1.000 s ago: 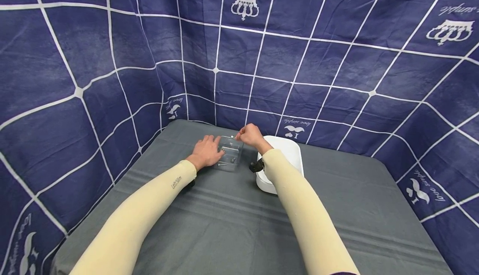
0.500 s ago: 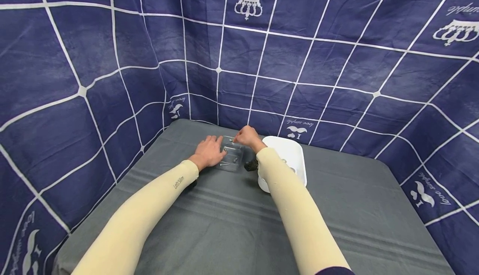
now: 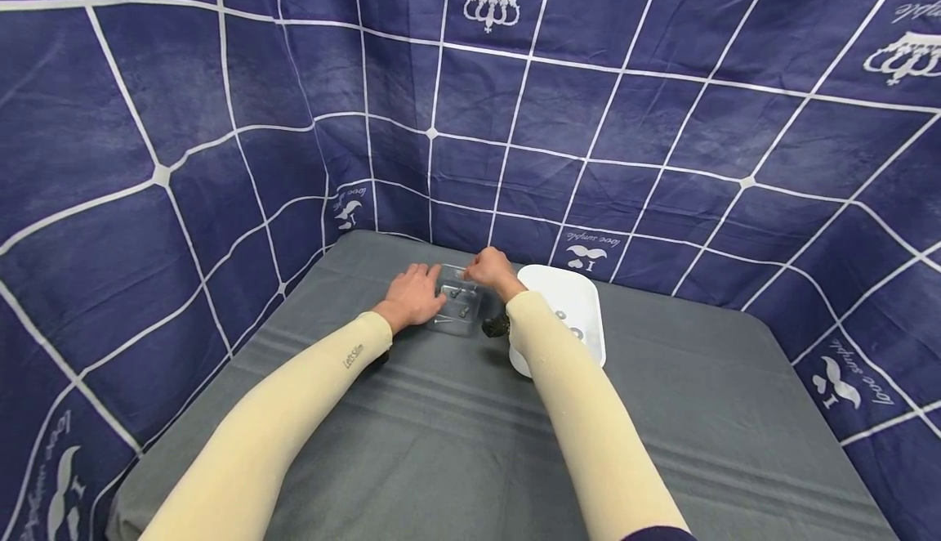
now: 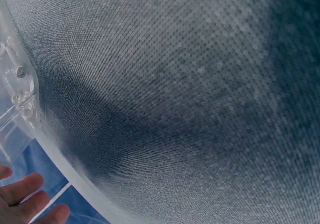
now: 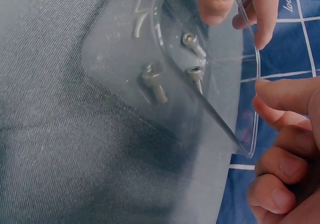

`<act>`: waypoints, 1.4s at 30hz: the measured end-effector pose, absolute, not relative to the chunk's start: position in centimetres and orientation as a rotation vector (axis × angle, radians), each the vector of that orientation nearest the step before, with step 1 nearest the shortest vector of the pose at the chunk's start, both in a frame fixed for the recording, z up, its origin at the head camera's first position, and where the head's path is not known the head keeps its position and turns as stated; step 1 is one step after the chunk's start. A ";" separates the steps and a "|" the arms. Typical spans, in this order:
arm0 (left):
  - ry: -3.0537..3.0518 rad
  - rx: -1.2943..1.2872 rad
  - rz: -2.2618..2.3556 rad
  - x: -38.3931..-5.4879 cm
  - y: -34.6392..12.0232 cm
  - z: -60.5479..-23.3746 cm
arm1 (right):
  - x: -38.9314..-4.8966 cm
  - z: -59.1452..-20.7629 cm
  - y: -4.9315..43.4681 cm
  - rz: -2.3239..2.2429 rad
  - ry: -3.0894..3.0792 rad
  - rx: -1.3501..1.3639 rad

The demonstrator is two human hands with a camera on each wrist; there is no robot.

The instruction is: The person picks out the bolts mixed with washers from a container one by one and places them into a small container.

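A clear plastic box [image 3: 457, 328] holds several metal bolts and screws. My left hand [image 3: 413, 296] rests along its left side, fingers extended; its fingertips [image 5: 215, 7] overlap the rim in the right wrist view. My right hand [image 3: 491, 270] is at the far right rim, with thumb and index tips close together over the edge. Its other fingers [image 5: 287, 166] are curled, and no bolt shows between the tips. Inside the box, one bolt [image 3: 453, 292] lies near the middle, another bolt [image 3: 464, 312] lies closer, and thin screws [image 3: 441, 320] are at the front.
To the right of the box stands a white tray [image 3: 586, 288] containing round metal pieces [image 3: 561, 315], partly covered by my right sleeve [image 3: 566, 377]. Grey cloth [image 3: 419, 426] covers the table. A blue gridded curtain [image 3: 603, 190] rises behind it and at both sides.
A bolt near my right fingertips at the far edge now lies lower, inside the box. My right hand has shifted only slightly. The left hand keeps its place beside the box.
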State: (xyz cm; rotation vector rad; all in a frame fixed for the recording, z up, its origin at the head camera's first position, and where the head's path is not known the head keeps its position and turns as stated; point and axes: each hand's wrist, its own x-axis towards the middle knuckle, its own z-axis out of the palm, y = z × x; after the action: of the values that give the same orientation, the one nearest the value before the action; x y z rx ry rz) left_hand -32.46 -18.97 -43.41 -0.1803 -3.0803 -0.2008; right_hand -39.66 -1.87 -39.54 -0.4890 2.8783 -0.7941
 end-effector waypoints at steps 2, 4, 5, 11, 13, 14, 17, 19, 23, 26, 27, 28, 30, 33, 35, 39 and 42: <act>-3.071 -0.179 -0.198 -32.5 -19.0 -43.4 | -39.5 -39.4 -1.6 -0.819 2.880 -0.511; -3.065 -0.182 -0.193 -32.4 -19.0 -43.2 | -39.2 -39.3 -1.4 -0.852 2.870 -0.527; -3.063 -0.186 -0.188 -32.4 -18.9 -43.1 | -39.1 -39.1 -1.2 -0.867 2.869 -0.536; -3.076 -0.217 -0.131 -32.6 -18.8 -42.6 | -38.3 -38.1 -0.4 -0.929 2.873 -0.586; -3.077 -0.216 -0.109 -32.6 -18.8 -42.4 | -38.2 -37.9 -0.2 -0.931 2.883 -0.604; -3.078 -0.215 -0.095 -32.6 -18.7 -42.3 | -38.1 -37.8 0.0 -0.933 2.886 -0.611; -3.072 -0.225 -0.067 -32.5 -18.6 -41.8 | -38.0 -37.5 0.4 -0.943 2.901 -0.615; -3.069 -0.248 -0.050 -32.4 -18.4 -41.5 | -37.8 -37.3 0.8 -0.953 2.908 -0.606; -3.060 -0.288 -0.037 -32.4 -18.0 -41.0 | -37.6 -37.0 1.5 -0.958 2.905 -0.598; -3.048 -0.305 -0.048 -32.5 -17.7 -40.8 | -37.4 -36.8 2.0 -0.964 2.904 -0.593; -3.045 -0.310 -0.056 -32.5 -17.6 -40.8 | -37.4 -36.8 2.2 -0.967 2.904 -0.593; -3.041 -0.314 -0.058 -32.6 -17.5 -40.7 | -37.4 -36.8 2.4 -0.970 2.905 -0.593; -3.038 -0.322 -0.070 -32.7 -17.2 -40.7 | -37.4 -36.8 2.7 -0.976 2.907 -0.594; -3.032 -0.336 -0.091 -32.8 -16.7 -40.8 | -37.4 -36.9 3.4 -0.983 2.905 -0.586; -3.026 -0.346 -0.107 -32.8 -16.3 -40.8 | -37.4 -36.9 3.8 -0.990 2.903 -0.584; -3.012 -0.359 -0.110 -32.7 -15.7 -40.7 | -37.3 -36.9 4.6 -0.999 2.906 -0.594; -3.005 -0.370 -0.113 -32.6 -15.3 -40.6 | -37.2 -36.8 5.1 -0.995 2.920 -0.604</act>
State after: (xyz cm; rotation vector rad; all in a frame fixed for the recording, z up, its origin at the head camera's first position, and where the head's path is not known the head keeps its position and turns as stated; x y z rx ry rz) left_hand -32.62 -15.27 -40.60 -0.3696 -3.0047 -0.1131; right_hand -37.15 5.08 -36.79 -0.6040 2.9200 -0.9955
